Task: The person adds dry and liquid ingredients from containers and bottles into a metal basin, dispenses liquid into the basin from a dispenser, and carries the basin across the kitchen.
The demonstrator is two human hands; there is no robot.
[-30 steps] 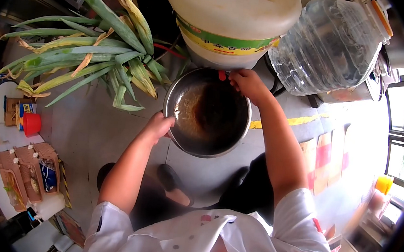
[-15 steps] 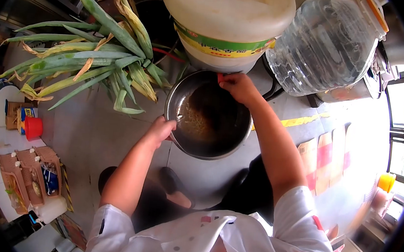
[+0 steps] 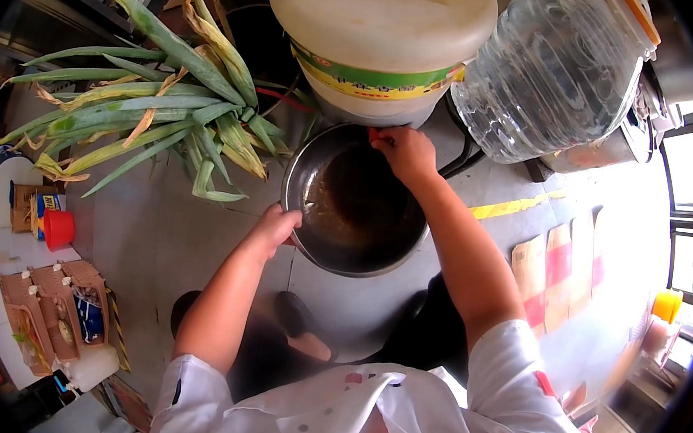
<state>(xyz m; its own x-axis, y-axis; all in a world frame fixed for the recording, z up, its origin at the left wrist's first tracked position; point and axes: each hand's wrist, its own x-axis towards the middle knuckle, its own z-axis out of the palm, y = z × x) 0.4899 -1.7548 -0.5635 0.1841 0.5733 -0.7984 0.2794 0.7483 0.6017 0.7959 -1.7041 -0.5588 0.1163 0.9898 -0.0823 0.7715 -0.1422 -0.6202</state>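
Observation:
A round metal bowl point(image 3: 352, 250) with dark brown liquid in it is held over the floor in front of my body. My left hand point(image 3: 278, 229) grips its left rim, thumb on top. At the upper rim my right hand point(image 3: 406, 152) is closed on a small red thing, a tap or spout by its look, low on the front of a big white plastic barrel point(image 3: 380, 21) with a green and yellow label. Whether this hand also touches the bowl cannot be made out.
Long green leafy stalks point(image 3: 150, 109) lie left of the barrel. A large clear plastic jug point(image 3: 552, 78) lies tilted at its right. Brown baskets point(image 3: 58, 311) and a red cup point(image 3: 58, 229) are at the lower left. Flattened cardboard point(image 3: 555, 276) lies on the right.
The view has shifted a little, with the barrel and jug appearing farther left. My right hand has moved slightly left and down on the red thing. My left hand keeps its grip on the bowl.

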